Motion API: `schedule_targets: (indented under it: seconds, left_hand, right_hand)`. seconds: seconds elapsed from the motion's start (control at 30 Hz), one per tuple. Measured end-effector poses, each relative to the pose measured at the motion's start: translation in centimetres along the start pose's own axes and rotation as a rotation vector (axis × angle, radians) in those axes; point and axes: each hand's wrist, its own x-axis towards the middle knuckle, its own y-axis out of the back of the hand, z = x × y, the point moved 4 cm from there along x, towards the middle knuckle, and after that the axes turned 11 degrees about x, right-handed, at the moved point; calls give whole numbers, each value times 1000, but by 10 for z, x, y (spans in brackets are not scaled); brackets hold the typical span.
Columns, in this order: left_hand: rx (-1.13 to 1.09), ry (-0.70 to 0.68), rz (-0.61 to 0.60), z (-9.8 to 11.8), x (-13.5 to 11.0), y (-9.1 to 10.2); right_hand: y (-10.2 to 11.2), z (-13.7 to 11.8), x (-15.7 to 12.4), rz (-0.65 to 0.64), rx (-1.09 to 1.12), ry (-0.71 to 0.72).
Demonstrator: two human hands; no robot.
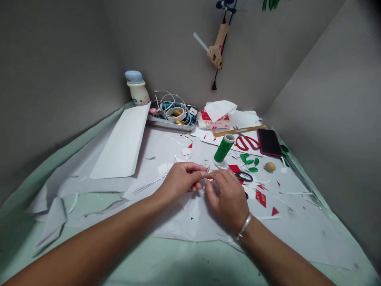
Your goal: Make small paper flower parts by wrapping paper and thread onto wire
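My left hand [182, 178] and my right hand [228, 198] meet over the white paper sheets [178, 222] in the middle of the table. Both pinch a small white scrap of paper [207, 170] between fingertips, the fingers pressed together. A silver bracelet [244, 226] sits on my right wrist. Small black scissors [244, 176] lie just right of my right hand, partly hidden by it. Red paper pieces [261, 197] and white offcuts lie scattered around both hands.
A green spool [224, 148], red scissors [247, 143], a dark phone [269, 142], a wooden ruler [239, 130], a tissue pack [214, 120], green leaf shapes [250, 161]. A metal tray [166, 122] with cables, a bottle [137, 89], a folded white sheet [123, 143]. A glue gun [216, 49] hangs on the wall.
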Motion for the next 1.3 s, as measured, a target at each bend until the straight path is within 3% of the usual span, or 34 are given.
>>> schedule_targets:
  seconds: [1.3]
  left_hand:
    - [70, 23, -14, -3, 5, 2]
  right_hand:
    - [-2, 15, 1, -12, 229, -186]
